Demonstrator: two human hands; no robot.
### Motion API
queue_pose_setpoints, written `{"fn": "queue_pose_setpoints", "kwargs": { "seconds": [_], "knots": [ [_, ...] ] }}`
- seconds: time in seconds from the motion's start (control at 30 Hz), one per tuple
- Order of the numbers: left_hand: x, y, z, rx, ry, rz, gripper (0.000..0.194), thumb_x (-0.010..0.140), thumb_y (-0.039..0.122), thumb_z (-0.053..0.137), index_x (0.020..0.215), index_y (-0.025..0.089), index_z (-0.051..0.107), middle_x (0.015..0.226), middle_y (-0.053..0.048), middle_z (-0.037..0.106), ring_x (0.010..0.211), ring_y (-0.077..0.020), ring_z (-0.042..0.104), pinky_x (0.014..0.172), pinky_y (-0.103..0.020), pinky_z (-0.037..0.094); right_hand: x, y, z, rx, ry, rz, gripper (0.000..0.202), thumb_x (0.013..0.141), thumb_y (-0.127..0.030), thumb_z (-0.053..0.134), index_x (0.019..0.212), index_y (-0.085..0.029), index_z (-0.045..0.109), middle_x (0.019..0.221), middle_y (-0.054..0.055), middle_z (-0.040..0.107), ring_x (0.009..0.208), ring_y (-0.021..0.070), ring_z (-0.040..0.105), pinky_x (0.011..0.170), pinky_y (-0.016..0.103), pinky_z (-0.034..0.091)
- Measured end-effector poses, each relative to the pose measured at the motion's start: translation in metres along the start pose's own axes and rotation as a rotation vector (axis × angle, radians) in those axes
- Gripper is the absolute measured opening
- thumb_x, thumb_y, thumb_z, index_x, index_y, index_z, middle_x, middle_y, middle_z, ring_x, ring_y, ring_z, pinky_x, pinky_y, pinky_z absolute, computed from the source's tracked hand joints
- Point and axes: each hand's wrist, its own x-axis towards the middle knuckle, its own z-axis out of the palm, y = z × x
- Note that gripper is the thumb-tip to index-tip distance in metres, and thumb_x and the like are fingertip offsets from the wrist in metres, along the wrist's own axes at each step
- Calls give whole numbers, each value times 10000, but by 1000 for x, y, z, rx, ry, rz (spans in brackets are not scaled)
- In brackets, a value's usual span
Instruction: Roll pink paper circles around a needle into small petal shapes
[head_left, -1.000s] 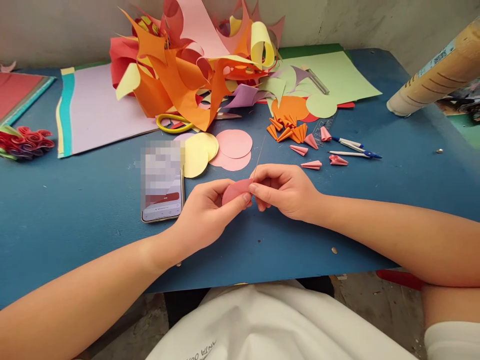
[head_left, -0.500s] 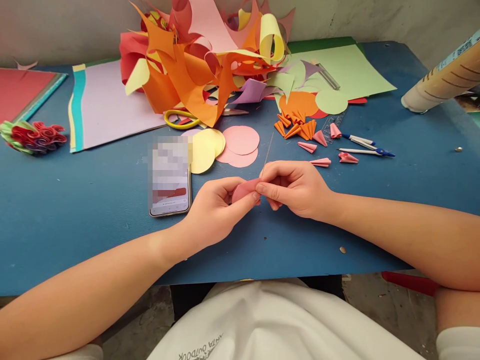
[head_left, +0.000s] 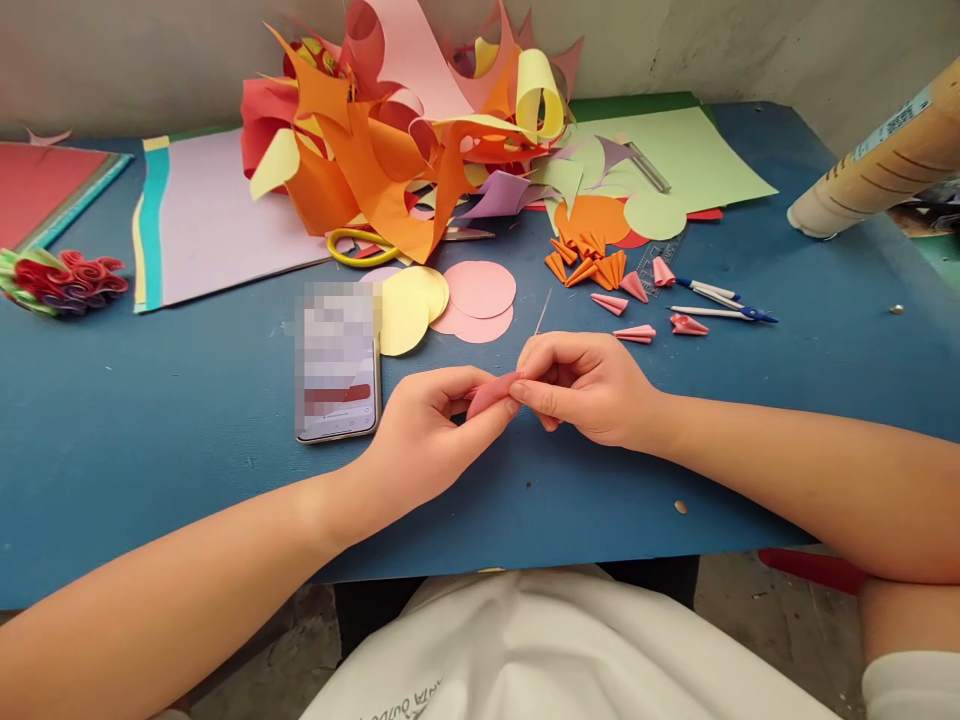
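A folded piece of pink paper [head_left: 489, 394] is pinched between the fingers of my left hand [head_left: 442, 425]. My right hand [head_left: 589, 388] closes thumb and forefinger on the paper's right end, touching my left fingertips. A thin needle-like stick [head_left: 543, 311] rises behind my right fingers; its lower end is hidden. Just behind my hands lie pink paper circles [head_left: 484, 290] and yellow paper circles [head_left: 405, 310]. Folded pink cones [head_left: 634, 333] and a cluster of orange cones [head_left: 589, 262] rest beyond my right hand.
A phone [head_left: 337, 365] lies left of my hands. Yellow-handled scissors [head_left: 364, 247] sit below a heap of paper scraps [head_left: 375, 150]. At the right are a compass [head_left: 724, 312] and a leaning tube [head_left: 862, 165]. A ruffled paper flower [head_left: 67, 280] lies far left.
The pink paper looks narrower and more folded between my fingers. The thin stick shows less of its length. The whole view has shifted slightly.
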Motion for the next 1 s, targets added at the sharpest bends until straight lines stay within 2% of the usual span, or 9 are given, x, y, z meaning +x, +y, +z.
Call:
{"fn": "queue_pose_setpoints", "kwargs": {
  "seconds": [0.1,0.27,0.33,0.5,0.6,0.73,0.87,1.0],
  "knots": [
    [-2,1,-1,54,5,-13,294,910,393,728,732,163,768,588,23,522,582,-105,391,507,-241,328,0,0,0,-25,-19,-13,214,852,-263,868,804,-136,703,765,-4,660,519,57,610,477,167,527],
    [-5,5,-3,134,12,-3,314,913,440,703,744,194,800,619,-1,638,594,-148,509,546,-267,422,-1,-2,-1,-70,-63,-46,181,871,-231,846,813,-138,703,794,0,664,524,65,633,467,170,524],
    [-5,6,-4,166,14,18,325,923,436,685,736,193,792,614,-3,634,586,-143,494,541,-265,417,-1,-2,-2,-86,-74,-58,164,878,-207,834,814,-138,700,796,-2,660,523,65,641,466,168,521],
    [-4,7,-6,244,-3,94,338,938,370,671,664,178,724,587,9,577,569,-117,419,524,-252,371,-1,-2,-3,-98,-90,-67,166,877,-176,828,794,-135,690,786,-10,646,512,61,641,469,166,525],
    [-4,7,-6,264,-11,146,321,948,317,659,658,181,678,587,22,566,569,-108,408,537,-244,376,-1,-2,-2,-100,-85,-67,182,876,-208,838,794,-138,691,795,-10,629,522,62,632,471,174,534],
    [-3,6,-5,230,7,180,242,942,227,664,704,189,681,684,12,686,625,-114,530,634,-238,467,0,-1,-1,-82,-64,-49,243,868,-293,857,794,-140,683,788,-7,630,525,67,618,463,180,529],
    [-3,2,-3,119,69,109,155,918,331,744,835,207,787,833,-26,783,737,-164,640,702,-275,528,2,-1,0,-31,-41,-45,288,849,-318,877,766,-134,671,765,-10,619,530,62,608,477,179,539],
    [-2,1,-2,75,79,45,232,896,388,768,745,212,760,763,-21,752,689,-160,590,645,-287,496,3,1,-1,-1,-46,-64,287,848,-301,877,730,-140,672,747,-15,602,531,62,592,470,184,537]
  ]
}}
